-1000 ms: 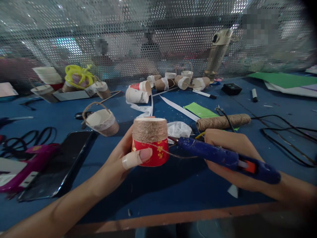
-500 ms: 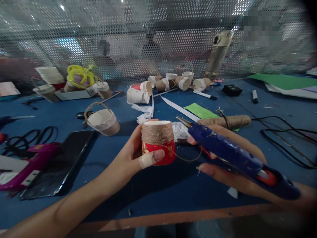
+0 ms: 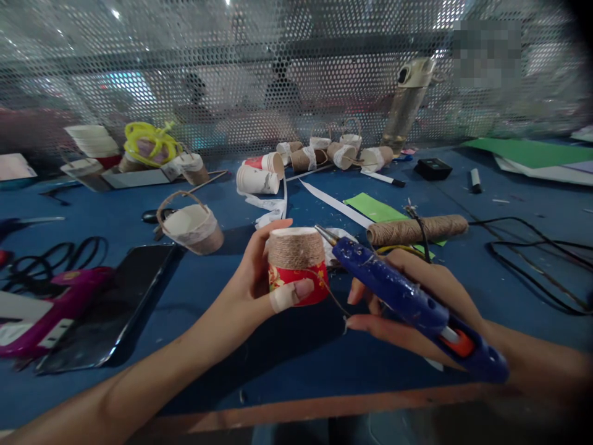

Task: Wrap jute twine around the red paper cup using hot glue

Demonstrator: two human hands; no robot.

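Observation:
In my left hand [image 3: 273, 284] I hold a red paper cup [image 3: 296, 277], tilted slightly, its upper part wound with brown twine [image 3: 296, 248]. A bandage wraps my left thumb, which presses on the cup's red side. My right hand [image 3: 412, 303] is closed around a blue glue gun [image 3: 393, 284] flecked with dried glue. Its metal nozzle is close to the cup's rim on the right; whether they touch I cannot tell. A loose strand of twine runs from the cup down to my right thumb tip.
A twine-wrapped basket [image 3: 192, 228] with a handle stands left of the cup. A twine roll [image 3: 417, 230] lies behind my right hand. To the left lies a phone [image 3: 111, 303]. Several small cups and baskets, a bottle [image 3: 407, 108] and green paper [image 3: 377, 207] are farther back.
My right hand has moved left with the glue gun, bringing the nozzle to the cup's rim. The loose strand is straighter. The cup has shifted slightly right.

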